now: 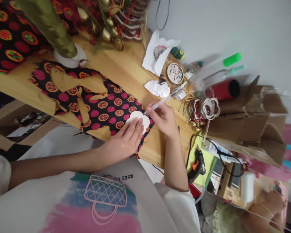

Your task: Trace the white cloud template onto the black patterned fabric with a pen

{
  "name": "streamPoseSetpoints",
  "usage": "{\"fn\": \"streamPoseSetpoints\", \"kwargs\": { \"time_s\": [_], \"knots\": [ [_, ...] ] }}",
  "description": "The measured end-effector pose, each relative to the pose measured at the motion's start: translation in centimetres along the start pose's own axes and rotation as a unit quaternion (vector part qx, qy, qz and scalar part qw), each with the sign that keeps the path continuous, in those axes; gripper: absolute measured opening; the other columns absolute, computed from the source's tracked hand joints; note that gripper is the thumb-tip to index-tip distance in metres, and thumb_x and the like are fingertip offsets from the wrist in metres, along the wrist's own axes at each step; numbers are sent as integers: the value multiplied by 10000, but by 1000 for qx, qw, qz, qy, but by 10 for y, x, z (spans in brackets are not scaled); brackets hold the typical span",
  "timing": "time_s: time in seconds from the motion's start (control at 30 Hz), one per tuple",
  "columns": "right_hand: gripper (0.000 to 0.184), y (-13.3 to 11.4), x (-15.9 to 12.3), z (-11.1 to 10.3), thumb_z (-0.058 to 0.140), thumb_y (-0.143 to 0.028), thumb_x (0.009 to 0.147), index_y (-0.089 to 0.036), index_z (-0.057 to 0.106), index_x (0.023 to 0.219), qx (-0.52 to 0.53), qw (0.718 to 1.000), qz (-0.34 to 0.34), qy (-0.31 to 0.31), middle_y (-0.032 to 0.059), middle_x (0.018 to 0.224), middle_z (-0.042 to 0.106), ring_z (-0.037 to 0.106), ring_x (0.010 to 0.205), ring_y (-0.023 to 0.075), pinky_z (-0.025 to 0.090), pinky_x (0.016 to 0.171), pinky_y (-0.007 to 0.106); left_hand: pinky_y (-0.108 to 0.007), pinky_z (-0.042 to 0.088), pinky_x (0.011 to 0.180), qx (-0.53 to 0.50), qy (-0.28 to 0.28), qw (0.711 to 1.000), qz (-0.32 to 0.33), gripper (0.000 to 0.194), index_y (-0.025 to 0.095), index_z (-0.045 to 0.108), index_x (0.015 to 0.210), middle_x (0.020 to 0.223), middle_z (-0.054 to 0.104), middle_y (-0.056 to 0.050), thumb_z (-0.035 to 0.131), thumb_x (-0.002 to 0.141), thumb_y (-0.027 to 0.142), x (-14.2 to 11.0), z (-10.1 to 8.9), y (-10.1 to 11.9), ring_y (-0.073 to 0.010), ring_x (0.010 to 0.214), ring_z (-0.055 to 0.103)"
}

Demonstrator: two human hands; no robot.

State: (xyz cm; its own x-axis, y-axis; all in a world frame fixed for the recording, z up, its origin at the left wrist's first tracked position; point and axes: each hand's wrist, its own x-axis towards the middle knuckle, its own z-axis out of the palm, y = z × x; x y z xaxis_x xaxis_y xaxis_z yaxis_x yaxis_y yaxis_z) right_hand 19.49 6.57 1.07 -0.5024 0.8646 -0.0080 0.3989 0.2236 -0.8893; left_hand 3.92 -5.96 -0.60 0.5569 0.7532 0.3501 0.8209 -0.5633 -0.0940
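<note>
My left hand [126, 137] lies flat, fingers together, pressing a white flower-shaped template [143, 119] onto a black fabric with red and orange circles [104, 103]. The fabric is spread on a wooden table [126, 71] and has several shapes cut out of it. My right hand [163, 119] grips a white pen [163, 100], its tip touching the template's upper edge.
A black glue gun [198, 163] with an orange trigger lies at the table's right end. Beyond my hands are crumpled tissue [157, 88], a round label disc [175, 73], marker pens [218, 69], a red tube [224, 89], stacked cut shapes [203, 111] and a cardboard box [252, 119].
</note>
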Motion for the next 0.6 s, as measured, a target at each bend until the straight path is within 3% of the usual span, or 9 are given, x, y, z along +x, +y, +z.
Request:
{"fn": "streamPoseSetpoints", "kwargs": {
  "time_s": [0.23,0.5,0.6],
  "knots": [
    [208,-1,-1,-1,598,-385,861,-182,615,823,0,1000,-4,-4,-7,676,611,505,537,94,403,507,231,-451,505,1001,-39,-1,999,-12,402,-91,541,1267,1329,548,-312,393,945,99,0,1,2,-363,1229,579],
    [165,-2,-3,-3,622,-340,839,-180,657,830,-2,1000,-3,-11,18,743,664,553,612,118,438,561,249,-438,516,993,2,0,1000,3,407,-88,570,1234,1305,570,-304,355,940,93,1,1,1,-360,1191,606],
    [166,-2,-2,-4,636,-340,827,-178,668,807,-14,1000,-3,-15,16,737,667,512,566,102,402,526,243,-442,513,996,-7,1,1000,-3,406,-86,569,1237,1309,566,-306,353,940,88,1,0,1,-358,1197,603]
  ]
}}
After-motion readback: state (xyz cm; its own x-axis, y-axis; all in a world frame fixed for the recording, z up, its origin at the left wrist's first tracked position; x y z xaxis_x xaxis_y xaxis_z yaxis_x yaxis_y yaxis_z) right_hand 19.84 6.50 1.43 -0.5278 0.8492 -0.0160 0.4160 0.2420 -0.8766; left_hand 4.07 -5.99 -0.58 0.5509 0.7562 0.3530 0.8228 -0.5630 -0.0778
